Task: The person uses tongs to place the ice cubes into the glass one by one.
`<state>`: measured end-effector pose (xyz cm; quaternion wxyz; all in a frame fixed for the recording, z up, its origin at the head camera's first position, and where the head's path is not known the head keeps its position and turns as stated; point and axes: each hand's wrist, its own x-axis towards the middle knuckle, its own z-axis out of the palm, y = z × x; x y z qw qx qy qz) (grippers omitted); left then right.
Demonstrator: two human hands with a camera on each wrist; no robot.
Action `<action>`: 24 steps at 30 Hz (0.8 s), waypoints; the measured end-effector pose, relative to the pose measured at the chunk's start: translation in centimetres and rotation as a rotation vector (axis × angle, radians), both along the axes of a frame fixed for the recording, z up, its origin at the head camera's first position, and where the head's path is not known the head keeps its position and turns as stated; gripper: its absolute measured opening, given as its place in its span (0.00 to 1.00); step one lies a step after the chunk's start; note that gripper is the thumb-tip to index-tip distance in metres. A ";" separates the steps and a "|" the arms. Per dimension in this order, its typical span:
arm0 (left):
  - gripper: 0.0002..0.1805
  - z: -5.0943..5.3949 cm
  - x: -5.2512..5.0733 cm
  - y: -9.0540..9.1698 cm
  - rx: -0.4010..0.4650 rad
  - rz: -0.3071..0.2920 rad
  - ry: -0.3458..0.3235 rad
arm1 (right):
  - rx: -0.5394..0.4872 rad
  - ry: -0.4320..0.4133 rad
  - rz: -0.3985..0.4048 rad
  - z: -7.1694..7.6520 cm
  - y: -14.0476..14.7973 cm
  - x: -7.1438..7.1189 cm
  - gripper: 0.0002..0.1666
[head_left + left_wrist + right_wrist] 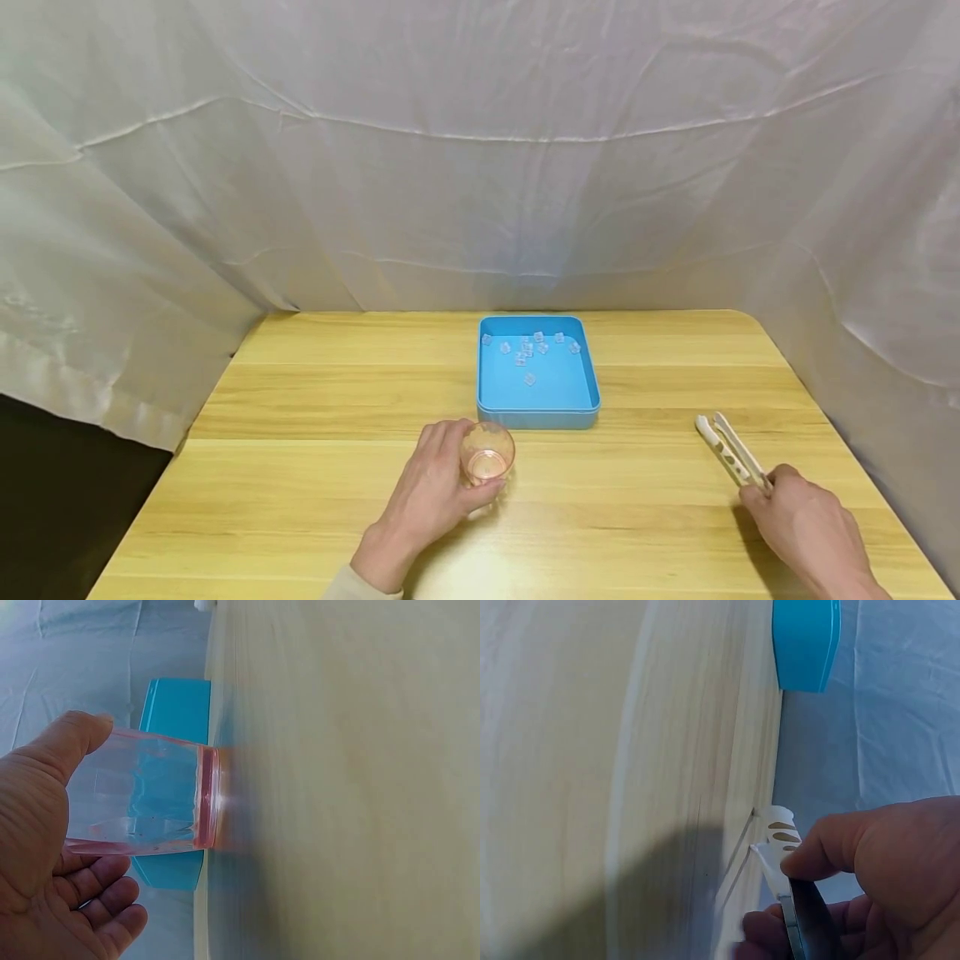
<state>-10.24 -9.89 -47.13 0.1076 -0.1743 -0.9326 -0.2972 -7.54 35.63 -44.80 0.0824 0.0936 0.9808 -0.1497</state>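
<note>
A clear pinkish cup (487, 454) stands upright on the table, in front of a blue tray (538, 419). My left hand (426, 493) grips the cup from its left side, thumb and fingers around it; the left wrist view shows the cup (150, 791) between thumb and fingers of the hand (52, 825). My right hand (810, 521) holds white-tipped tongs (731, 450) by the handle end, their tips pointing away and slightly apart. In the right wrist view, the thumb and fingers of the hand (885, 877) pinch the tongs (784, 859). Several small clear cubes (529, 379) lie in the tray.
The wooden table (322, 492) runs under both hands. A pale curtain (480, 192) hangs behind it and along both sides. A dark area (52, 500) lies beyond the table's left edge.
</note>
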 end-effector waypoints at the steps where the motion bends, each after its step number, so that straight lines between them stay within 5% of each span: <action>1: 0.45 0.0 0.0 0.0 -0.002 -0.001 0.002 | -0.002 0.016 -0.005 0.0 0.0 0.0 0.21; 6: 0.45 0.1 0.0 0.0 -0.006 -0.002 -0.002 | -0.019 0.088 -0.045 -0.1 -0.2 -0.3 0.23; 11: 0.45 0.0 0.0 0.1 0.006 0.002 -0.020 | -0.025 0.074 -0.083 0.0 -0.3 -0.5 0.23; 24: 0.45 0.1 0.1 0.5 0.011 -0.005 -0.001 | 0.017 0.247 -0.053 1.5 -1.5 -1.5 0.22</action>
